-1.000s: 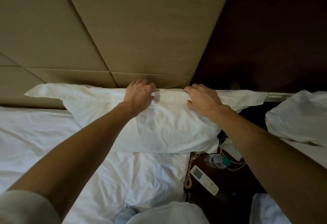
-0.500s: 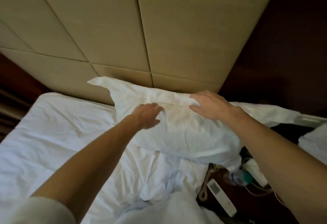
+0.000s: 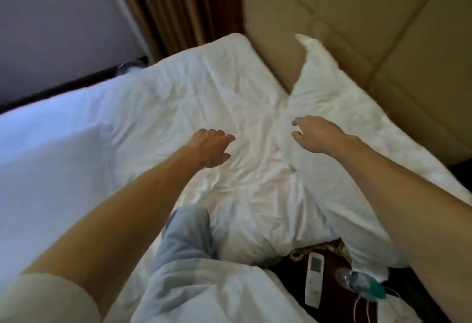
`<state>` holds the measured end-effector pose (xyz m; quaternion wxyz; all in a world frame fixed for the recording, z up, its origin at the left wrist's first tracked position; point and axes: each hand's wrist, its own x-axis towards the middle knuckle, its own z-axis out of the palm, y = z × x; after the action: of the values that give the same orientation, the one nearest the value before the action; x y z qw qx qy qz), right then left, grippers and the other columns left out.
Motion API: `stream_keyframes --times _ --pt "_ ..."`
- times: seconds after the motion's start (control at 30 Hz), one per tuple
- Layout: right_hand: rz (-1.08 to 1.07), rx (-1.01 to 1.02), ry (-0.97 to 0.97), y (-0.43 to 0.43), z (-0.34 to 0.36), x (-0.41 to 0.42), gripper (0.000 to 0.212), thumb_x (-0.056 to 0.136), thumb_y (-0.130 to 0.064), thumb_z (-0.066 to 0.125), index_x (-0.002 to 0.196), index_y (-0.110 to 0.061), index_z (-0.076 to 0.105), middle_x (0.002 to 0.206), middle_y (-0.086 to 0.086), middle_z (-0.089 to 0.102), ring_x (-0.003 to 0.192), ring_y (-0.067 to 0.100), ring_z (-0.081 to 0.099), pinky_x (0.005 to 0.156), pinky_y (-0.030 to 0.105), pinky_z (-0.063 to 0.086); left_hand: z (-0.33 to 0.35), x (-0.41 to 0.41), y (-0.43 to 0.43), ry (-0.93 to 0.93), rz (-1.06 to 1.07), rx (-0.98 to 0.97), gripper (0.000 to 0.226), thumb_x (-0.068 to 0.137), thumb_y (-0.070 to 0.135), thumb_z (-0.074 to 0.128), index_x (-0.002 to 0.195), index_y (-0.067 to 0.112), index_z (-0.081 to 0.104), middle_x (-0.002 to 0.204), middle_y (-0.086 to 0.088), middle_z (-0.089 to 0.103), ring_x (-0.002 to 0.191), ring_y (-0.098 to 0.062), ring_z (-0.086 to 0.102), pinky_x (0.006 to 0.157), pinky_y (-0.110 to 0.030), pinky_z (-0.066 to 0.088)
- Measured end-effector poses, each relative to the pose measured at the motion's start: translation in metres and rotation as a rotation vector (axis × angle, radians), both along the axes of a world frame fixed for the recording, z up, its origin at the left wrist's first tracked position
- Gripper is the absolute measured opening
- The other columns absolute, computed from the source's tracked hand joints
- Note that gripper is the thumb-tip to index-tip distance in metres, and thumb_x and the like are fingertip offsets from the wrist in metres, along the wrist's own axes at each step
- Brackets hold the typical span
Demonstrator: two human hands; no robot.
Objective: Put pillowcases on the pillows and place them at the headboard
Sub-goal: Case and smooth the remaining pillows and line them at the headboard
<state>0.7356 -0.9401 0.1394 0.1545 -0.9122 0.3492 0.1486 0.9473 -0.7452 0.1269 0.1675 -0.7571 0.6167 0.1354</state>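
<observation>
White pillow [image 3: 332, 98] looks soft, light; take its corners. Slack, empty grips: left hand [image 3: 209, 148], right hand [image 3: 316, 133].

white remote [image 3: 314, 282] beside bottle [image 3: 357, 280] on dark nightstand [image 3: 332, 264] | brown curtain [image 3: 178, 3] far corner

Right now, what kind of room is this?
Probably a hotel bedroom: a white bed with a pillow at a padded headboard, a heavy curtain beside it, and a remote and a bottle next to the bed.
</observation>
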Motion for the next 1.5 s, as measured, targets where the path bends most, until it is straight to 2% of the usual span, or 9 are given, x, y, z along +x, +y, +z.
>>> stream_keyframes --times 0.23,0.47,0.63,0.77,0.93,1.03,1.13,1.27,1.5 --pt "0.454 0.097 0.079 0.154 -0.015 0.145 0.049 0.102 -0.039 0.041 0.147 -0.019 0.039 0.15 0.006 0.045 0.131 0.028 0.047 0.1 0.041 0.041 -0.013 0.053 0.229 0.041 0.467 0.069 0.05 0.094 0.044 0.049 0.14 0.024 0.043 0.129 -0.006 0.059 0.116 -0.028 0.057 0.096 -0.042 0.046" --pt "0.756 0.108 0.188 0.316 -0.048 0.235 0.048 0.101 -0.039 0.043 0.145 -0.019 0.041 0.146 0.006 0.049 0.13 0.027 0.047 0.099 0.04 0.041 -0.053 0.056 0.443 0.098 0.852 0.147 0.051 0.095 0.047 0.046 0.141 0.025 0.04 0.135 -0.007 0.054 0.121 -0.029 0.053 0.1 -0.044 0.042" --pt "0.84 0.094 0.246 0.425 -0.072 0.287 0.047 0.1 -0.038 0.044 0.143 -0.02 0.043 0.143 0.003 0.051 0.13 0.025 0.046 0.1 0.04 0.042 -0.083 0.08 0.559 0.184 0.935 0.145 0.053 0.096 0.047 0.045 0.143 0.023 0.038 0.135 -0.008 0.053 0.121 -0.03 0.053 0.1 -0.046 0.043" --pt "0.83 0.059 0.269 0.505 -0.082 0.327 0.047 0.101 -0.038 0.045 0.144 -0.02 0.042 0.146 0.003 0.049 0.131 0.025 0.046 0.1 0.039 0.04 -0.099 0.141 0.634 0.204 0.93 0.105 0.056 0.096 0.047 0.045 0.146 0.023 0.037 0.142 -0.007 0.051 0.126 -0.03 0.051 0.103 -0.044 0.04" --pt "0.841 0.07 0.298 0.6 -0.09 0.38 0.047 0.1 -0.036 0.046 0.143 -0.017 0.045 0.144 0.006 0.051 0.13 0.027 0.047 0.1 0.037 0.041 -0.106 0.203 0.724 0.212 1.007 0.057 0.053 0.098 0.046 0.044 0.145 0.023 0.038 0.142 -0.006 0.05 0.125 -0.03 0.052 0.1 -0.042 0.043" --pt "0.842 0.007 0.249 0.645 -0.091 0.403 0.04 0.097 -0.033 0.045 0.134 -0.019 0.051 0.133 0.005 0.058 0.121 0.028 0.054 0.087 0.037 0.046 -0.117 0.225 0.766 0.227 1.018 0.093 0.053 0.097 0.047 0.043 0.143 0.022 0.039 0.14 -0.008 0.051 0.122 -0.031 0.053 0.097 -0.044 0.045" --pt "0.829 -0.043 0.205 0.672 -0.1 0.422 0.035 0.093 -0.028 0.045 0.124 -0.017 0.056 0.123 0.006 0.061 0.111 0.029 0.058 0.074 0.034 0.043 -0.128 0.239 0.794 0.228 1.056 0.119 0.05 0.098 0.046 0.042 0.141 0.022 0.042 0.137 -0.009 0.052 0.118 -0.033 0.053 0.093 -0.045 0.046" --pt "0.824 -0.042 0.282 0.683 -0.113 0.45 0.039 0.092 -0.031 0.05 0.128 -0.017 0.052 0.124 0.008 0.059 0.113 0.031 0.057 0.08 0.038 0.047 -0.146 0.246 0.808 0.258 1.108 0.151 0.05 0.098 0.049 0.038 0.137 0.017 0.043 0.131 -0.011 0.053 0.112 -0.033 0.053 0.085 -0.044 0.043" --pt "0.853 -0.022 0.389 0.694 -0.151 0.497 0.051 0.091 -0.035 0.053 0.139 -0.019 0.042 0.137 0.009 0.049 0.121 0.031 0.05 0.084 0.04 0.046 -0.176 0.265 0.805 0.464 1.354 0.045 0.055 0.097 0.047 0.043 0.141 0.015 0.042 0.141 -0.013 0.043 0.125 -0.033 0.044 0.093 -0.046 0.041"
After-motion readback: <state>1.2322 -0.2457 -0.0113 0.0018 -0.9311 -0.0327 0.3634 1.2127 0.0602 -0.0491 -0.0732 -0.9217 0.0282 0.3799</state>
